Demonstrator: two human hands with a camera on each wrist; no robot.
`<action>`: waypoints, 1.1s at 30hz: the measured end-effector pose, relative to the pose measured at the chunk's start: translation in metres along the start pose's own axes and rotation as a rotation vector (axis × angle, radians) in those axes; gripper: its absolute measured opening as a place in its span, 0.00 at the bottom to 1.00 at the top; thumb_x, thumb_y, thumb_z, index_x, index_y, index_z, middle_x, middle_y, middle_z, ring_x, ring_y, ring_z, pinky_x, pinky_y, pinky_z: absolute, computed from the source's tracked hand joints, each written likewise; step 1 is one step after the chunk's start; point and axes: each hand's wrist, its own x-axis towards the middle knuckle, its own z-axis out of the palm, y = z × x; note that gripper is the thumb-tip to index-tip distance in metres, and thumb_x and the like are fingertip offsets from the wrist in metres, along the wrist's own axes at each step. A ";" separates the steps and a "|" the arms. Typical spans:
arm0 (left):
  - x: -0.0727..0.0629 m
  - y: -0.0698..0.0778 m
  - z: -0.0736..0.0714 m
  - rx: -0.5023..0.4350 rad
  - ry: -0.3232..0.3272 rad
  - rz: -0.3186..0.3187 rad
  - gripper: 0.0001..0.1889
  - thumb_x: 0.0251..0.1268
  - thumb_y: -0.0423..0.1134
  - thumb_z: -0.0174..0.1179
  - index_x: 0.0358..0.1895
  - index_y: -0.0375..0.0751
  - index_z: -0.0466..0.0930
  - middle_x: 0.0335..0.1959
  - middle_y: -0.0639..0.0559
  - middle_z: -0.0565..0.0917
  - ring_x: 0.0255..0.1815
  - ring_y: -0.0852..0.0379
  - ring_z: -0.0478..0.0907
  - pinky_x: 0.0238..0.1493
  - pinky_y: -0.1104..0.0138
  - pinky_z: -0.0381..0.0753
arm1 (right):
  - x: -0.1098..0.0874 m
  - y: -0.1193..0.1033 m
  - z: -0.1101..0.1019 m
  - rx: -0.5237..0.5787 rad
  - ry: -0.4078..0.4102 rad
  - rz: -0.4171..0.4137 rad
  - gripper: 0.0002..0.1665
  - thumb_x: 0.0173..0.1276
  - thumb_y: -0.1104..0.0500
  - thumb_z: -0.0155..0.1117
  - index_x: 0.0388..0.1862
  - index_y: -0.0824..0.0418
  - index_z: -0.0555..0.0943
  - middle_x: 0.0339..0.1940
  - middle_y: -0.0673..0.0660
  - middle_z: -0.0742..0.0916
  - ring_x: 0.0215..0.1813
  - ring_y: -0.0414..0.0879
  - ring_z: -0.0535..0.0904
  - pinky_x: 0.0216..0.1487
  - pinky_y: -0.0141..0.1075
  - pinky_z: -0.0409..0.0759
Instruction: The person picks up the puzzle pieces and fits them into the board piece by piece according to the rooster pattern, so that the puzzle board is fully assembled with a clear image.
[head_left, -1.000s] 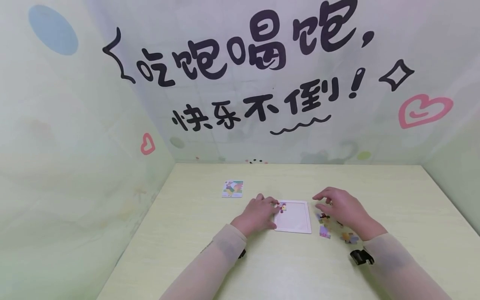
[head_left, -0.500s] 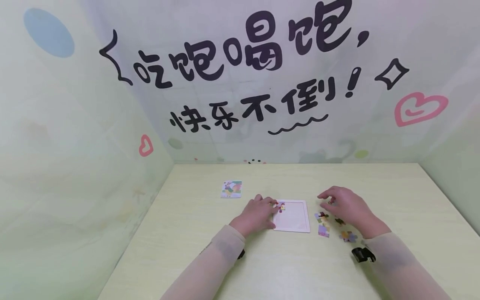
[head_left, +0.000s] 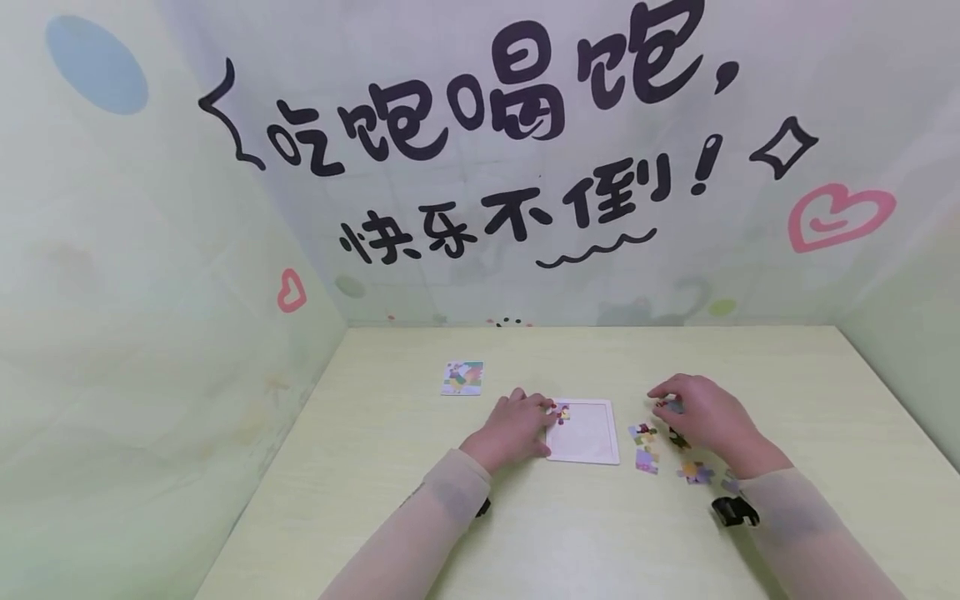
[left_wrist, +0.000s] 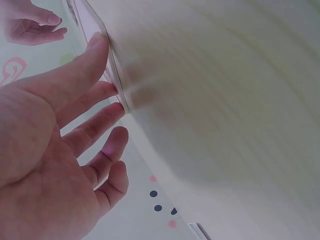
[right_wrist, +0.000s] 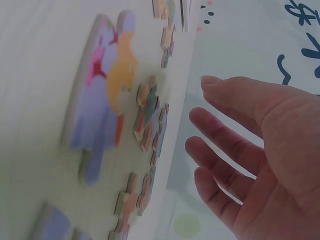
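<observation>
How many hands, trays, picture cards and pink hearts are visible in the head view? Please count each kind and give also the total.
Hands: 2 (left hand, right hand)
Tray: 1
Picture card: 1
Pink hearts: 2 (small heart, large heart)
Total: 6

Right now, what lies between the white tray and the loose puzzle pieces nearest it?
In the head view, only a narrow strip of bare tabletop lies between the white tray and those puzzle pieces.

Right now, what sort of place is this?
Probably a small booth set up for tabletop activity: pale tabletop against a printed wall with large Chinese lettering, plus a white puzzle tray and loose puzzle pieces.
</observation>
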 end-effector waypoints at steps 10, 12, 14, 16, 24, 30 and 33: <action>0.002 -0.001 0.006 -0.004 -0.003 -0.009 0.30 0.61 0.59 0.70 0.67 0.60 0.81 0.77 0.61 0.71 0.66 0.51 0.70 0.62 0.57 0.74 | -0.002 0.005 -0.003 -0.028 -0.006 0.032 0.17 0.67 0.56 0.73 0.54 0.58 0.88 0.52 0.60 0.89 0.47 0.54 0.81 0.46 0.53 0.81; 0.002 -0.001 0.006 -0.005 0.001 -0.008 0.30 0.61 0.59 0.70 0.67 0.60 0.81 0.76 0.61 0.71 0.66 0.51 0.70 0.61 0.57 0.74 | -0.002 0.006 -0.004 -0.034 -0.008 0.037 0.17 0.67 0.56 0.73 0.54 0.58 0.88 0.53 0.61 0.89 0.47 0.55 0.82 0.47 0.55 0.81; 0.002 -0.001 0.006 -0.006 0.003 -0.007 0.30 0.62 0.59 0.70 0.68 0.60 0.80 0.76 0.61 0.71 0.66 0.51 0.70 0.61 0.56 0.74 | -0.002 0.007 -0.004 -0.042 -0.005 0.037 0.18 0.66 0.56 0.74 0.54 0.58 0.88 0.53 0.61 0.89 0.47 0.55 0.83 0.47 0.55 0.81; 0.001 -0.001 0.005 -0.009 0.004 -0.007 0.30 0.62 0.58 0.71 0.67 0.60 0.81 0.76 0.60 0.72 0.65 0.51 0.70 0.61 0.56 0.74 | -0.002 0.009 -0.004 -0.050 -0.002 0.034 0.18 0.66 0.56 0.74 0.53 0.58 0.88 0.52 0.61 0.89 0.46 0.54 0.83 0.46 0.55 0.82; 0.001 0.000 0.003 -0.007 0.009 0.000 0.28 0.61 0.58 0.71 0.64 0.59 0.83 0.75 0.60 0.73 0.64 0.51 0.70 0.59 0.58 0.75 | -0.002 0.019 -0.005 -0.066 -0.004 0.043 0.18 0.65 0.54 0.75 0.52 0.58 0.89 0.53 0.64 0.89 0.51 0.60 0.84 0.50 0.59 0.81; 0.002 -0.001 0.004 0.005 0.003 0.000 0.29 0.61 0.59 0.71 0.66 0.60 0.81 0.76 0.60 0.72 0.65 0.50 0.70 0.61 0.58 0.75 | -0.001 0.023 -0.006 -0.065 -0.025 0.060 0.18 0.64 0.56 0.73 0.53 0.58 0.89 0.55 0.66 0.88 0.48 0.58 0.82 0.49 0.58 0.80; 0.002 -0.001 0.004 0.004 0.004 0.005 0.29 0.61 0.59 0.70 0.65 0.59 0.82 0.76 0.60 0.72 0.65 0.50 0.71 0.61 0.57 0.76 | -0.001 0.024 -0.007 -0.076 -0.034 0.065 0.19 0.63 0.57 0.73 0.53 0.58 0.88 0.55 0.65 0.87 0.42 0.53 0.79 0.44 0.51 0.79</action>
